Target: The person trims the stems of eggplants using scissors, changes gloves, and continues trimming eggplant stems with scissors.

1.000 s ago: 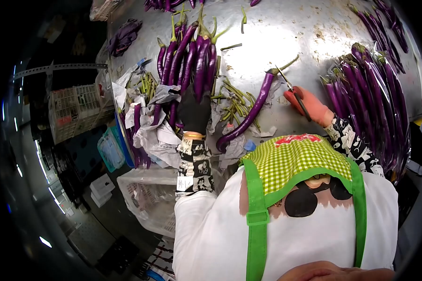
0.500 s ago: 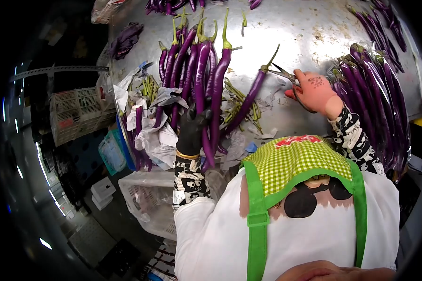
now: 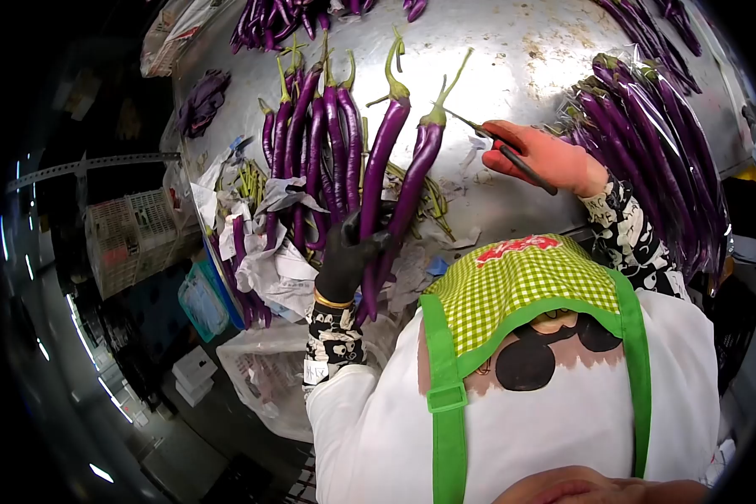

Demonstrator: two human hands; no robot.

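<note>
Purple eggplants [image 3: 381, 160], at least two, sat in the closed left hand [image 3: 344, 259], black glove, gripped near their lower ends above the surface's [image 3: 512, 59] near edge. Tops leaned apart, stems up and away from the body. Right hand [image 3: 554, 160], pink glove, was closed round the scissors [image 3: 525, 166], tips just beside the right-hand eggplant's cap; blade gap couldn't be told. Each fruit likely light, but long enough to swing at the top when held low. Flesh probably firm with slight give, not rigid; a hard squeeze could bruise it, a sharp bend could snap it. Skin looked glossy, so likely slippery; the glove should help. Best hold: round the body, nearer the middle for balance, fingers spread along it, clear of cap and blades. Stems looked thin and curved, poor for lifting. Scissor points could nick the skin. Pile [image 3: 301, 126] lay beyond the left hand, loose paper [image 3: 287, 198] against it; bagged bunch [image 3: 647, 151] lay right of the right hand.
</note>
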